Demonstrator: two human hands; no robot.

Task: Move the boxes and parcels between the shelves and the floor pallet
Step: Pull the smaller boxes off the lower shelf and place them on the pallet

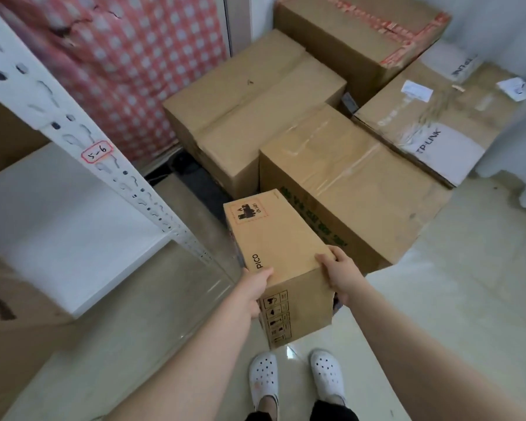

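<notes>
The left hand (255,288) clasps the near left edge of the PICO box (281,238), thumb laid on the top face and fingers wrapped down the side out of sight. The right hand (340,276) grips the opposite near corner, fingers curled over the top edge and palm against the right side. The narrow brown carton sits squarely between the two hands, its long axis pointing away from the person. Its near end face, printed with handling symbols, hangs over the floor (438,299) just ahead of a pair of white clogs (263,378). Its far end reaches toward a large taped box (356,189); whether the two touch cannot be told. Behind that box to the left stands a plain carton (249,117). To the right lies a flatter one with a TP-LINK label (447,147). At the back sits a carton edged with red tape (362,38). All four are packed close together on the floor by the wall. To the left of the hands rises a white perforated shelf upright (52,110) bearing a small tag marked 5-6 (97,151), with a white shelf board (58,226) below it. A red and white checked cloth (125,56) hangs behind.
</notes>
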